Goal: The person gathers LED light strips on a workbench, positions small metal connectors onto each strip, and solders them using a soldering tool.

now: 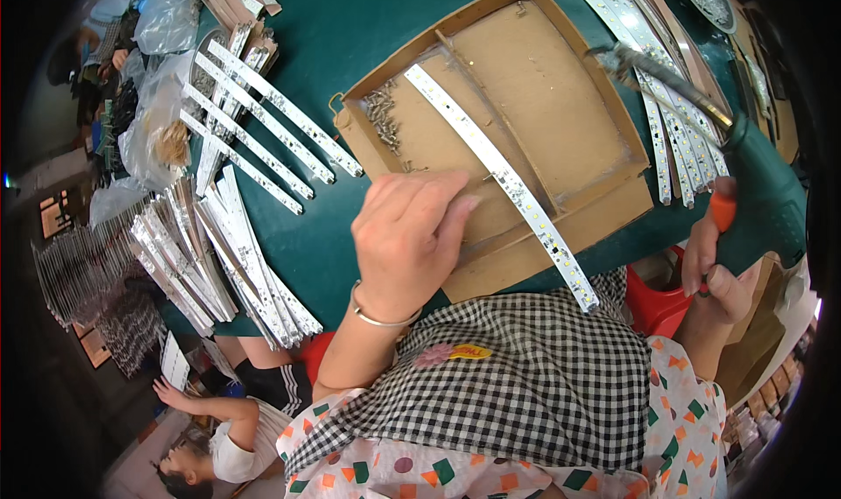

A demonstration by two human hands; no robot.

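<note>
Precariously laid: one long strip across a box

The white strip (504,176) lies slanting over the cardboard box (545,87), its lower end reaching past the near edge, over the apron (526,368). A brush from the apron could, I judge, swing it round or tip it off. Just beside it is the left hand (405,219), fingers curled in toward the thumb; whether they pinch anything small I cannot tell. The right hand (723,284) is wrapped round the handle of a green tool (760,184), whose metal nose hangs over the right-hand strips (661,122); a careless dip might scratch or scatter them. Loose screws (382,118) crowd the box's left corner, so a knock could spill them.

Beneath is a green table (315,26), with piled strips (184,262) and plastic bags (166,26) leftward, a red seat (657,293) beyond the apron, and another person (245,438) at lower left.
</note>
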